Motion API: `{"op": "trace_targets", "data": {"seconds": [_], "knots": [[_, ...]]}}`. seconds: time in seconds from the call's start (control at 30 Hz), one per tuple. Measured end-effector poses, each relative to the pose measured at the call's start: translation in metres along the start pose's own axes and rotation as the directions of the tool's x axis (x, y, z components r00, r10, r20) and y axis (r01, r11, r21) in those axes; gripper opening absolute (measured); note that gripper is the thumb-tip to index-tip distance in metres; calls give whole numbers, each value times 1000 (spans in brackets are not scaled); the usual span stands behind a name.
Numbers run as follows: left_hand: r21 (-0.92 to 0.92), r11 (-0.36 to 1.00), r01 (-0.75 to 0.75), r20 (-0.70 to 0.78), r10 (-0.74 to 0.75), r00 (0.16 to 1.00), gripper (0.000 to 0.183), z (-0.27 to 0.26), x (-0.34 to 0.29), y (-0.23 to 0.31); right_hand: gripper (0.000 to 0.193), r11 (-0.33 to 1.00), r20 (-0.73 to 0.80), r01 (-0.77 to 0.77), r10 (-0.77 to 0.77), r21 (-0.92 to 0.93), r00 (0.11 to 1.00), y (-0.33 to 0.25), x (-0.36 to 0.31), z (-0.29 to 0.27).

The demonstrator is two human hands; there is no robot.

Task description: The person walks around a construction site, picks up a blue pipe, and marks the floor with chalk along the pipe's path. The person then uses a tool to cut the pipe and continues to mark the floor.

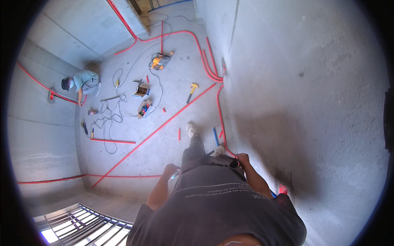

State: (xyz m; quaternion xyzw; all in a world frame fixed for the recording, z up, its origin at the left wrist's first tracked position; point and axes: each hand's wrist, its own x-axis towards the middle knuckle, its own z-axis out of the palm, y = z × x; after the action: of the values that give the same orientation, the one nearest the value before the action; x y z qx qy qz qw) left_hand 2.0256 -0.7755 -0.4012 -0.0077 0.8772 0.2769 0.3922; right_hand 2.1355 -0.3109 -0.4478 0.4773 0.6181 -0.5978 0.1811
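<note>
My left hand (170,169) is closed at my left side, fingers curled; a bit of pale teal shows beneath it, too small to name. At my right hip my right hand (243,159) is closed beside a small black object (234,163), and what it grips is hidden. A red conduit pipe (222,123) runs along the foot of the right wall and ends from view close to that hand. By my shoes (192,130) lie a short blue pipe (215,137) and a short red pipe piece (179,134).
A long red pipe (156,132) crosses the floor diagonally. Ahead lie a yellow-headed hammer (192,93), an orange and black power tool (159,61), open boxes (144,109) and tangled grey cable (113,112). A co-worker (85,82) crouches at the left wall, one hand near a red pipe.
</note>
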Motion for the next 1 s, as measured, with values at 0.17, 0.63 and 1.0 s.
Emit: {"op": "trace_targets", "data": {"seconds": [0.17,0.63,1.0], "knots": [[-26,997,-74,-28,74,997,23,2,-1,-3,29,1000,10,-19,18,11,1000,1,-2,0],[-62,998,-29,-2,29,1000,18,-1,0,5,30,1000,1,-7,7,13,1000,5,5,-2],[-195,969,153,30,-150,988,28,-10,-1,21,30,998,-3,59,-59,-26,998,-4,2,0]]}}
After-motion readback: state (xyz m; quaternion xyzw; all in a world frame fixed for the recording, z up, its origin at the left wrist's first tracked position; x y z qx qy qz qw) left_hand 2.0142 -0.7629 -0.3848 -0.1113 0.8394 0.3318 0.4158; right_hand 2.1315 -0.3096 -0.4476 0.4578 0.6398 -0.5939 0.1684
